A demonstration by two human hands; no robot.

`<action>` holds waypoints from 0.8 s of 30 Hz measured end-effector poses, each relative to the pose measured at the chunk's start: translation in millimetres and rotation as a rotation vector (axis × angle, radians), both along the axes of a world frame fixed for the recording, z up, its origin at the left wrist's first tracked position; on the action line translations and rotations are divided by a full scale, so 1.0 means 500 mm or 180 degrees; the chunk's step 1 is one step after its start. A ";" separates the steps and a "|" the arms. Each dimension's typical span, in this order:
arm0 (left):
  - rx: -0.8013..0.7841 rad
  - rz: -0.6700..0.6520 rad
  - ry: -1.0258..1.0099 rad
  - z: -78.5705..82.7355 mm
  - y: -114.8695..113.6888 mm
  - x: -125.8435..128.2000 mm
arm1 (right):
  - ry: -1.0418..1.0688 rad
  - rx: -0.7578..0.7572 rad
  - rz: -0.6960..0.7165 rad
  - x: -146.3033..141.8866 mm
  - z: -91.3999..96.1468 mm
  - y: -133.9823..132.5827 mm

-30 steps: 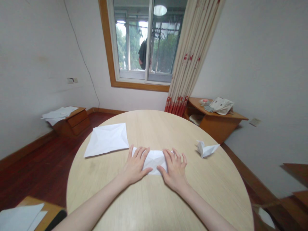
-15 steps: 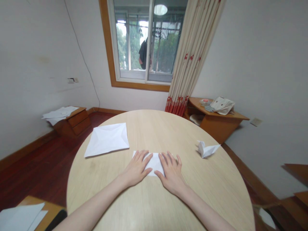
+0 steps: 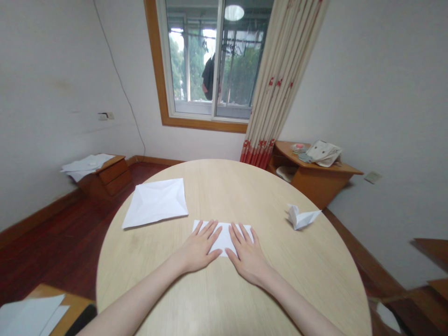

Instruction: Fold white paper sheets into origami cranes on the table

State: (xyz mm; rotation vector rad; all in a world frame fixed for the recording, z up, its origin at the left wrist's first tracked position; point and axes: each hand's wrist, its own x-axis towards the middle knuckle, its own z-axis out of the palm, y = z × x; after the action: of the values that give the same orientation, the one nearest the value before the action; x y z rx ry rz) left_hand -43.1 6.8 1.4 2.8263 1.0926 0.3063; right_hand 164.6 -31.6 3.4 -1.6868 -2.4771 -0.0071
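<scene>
A folded white sheet of paper [image 3: 224,240] lies flat on the round wooden table [image 3: 224,298], its long side running left to right. My left hand [image 3: 200,245] rests flat across its left part with the fingers spread. On the right part lies my right hand [image 3: 247,252], palm down and fingers apart. Both thumbs point inward near the paper's front edge, and bare paper shows between the hands. The palms and fingers cover much of the sheet.
Creased white paper [image 3: 157,201] lies at the table's left. A folded paper bird [image 3: 301,217] stands at the right. Beyond the table are a small drawer cabinet [image 3: 112,175] with papers and a corner shelf [image 3: 315,182] holding a cloth bag [image 3: 324,153].
My right hand's fingers have shifted slightly and now lie flatter on the paper, so its upper right corner shows. The left fingers have spread a little. The paper stays in place.
</scene>
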 end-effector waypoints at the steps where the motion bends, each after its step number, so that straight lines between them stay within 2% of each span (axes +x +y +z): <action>1: -0.0001 -0.0018 -0.0006 0.000 0.001 -0.001 | -0.0008 -0.0019 0.0008 0.001 -0.001 0.000; 8: -0.0124 -0.0126 0.0025 0.000 0.010 -0.005 | 0.0018 -0.0100 0.0123 0.011 -0.006 0.006; 17: -0.0359 -0.0157 0.0164 0.018 0.019 -0.023 | 0.0037 -0.0737 0.0101 0.033 0.031 0.011; 24: -0.0605 -0.0248 0.0142 0.018 0.032 -0.050 | 0.0101 -0.0866 0.0047 0.057 0.035 0.017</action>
State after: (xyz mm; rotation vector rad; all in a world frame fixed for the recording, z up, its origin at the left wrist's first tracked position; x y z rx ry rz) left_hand -68.1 22.9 10.5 2.7096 0.9604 0.1260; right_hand 193.3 -23.3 20.8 -1.7496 -2.5619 0.3716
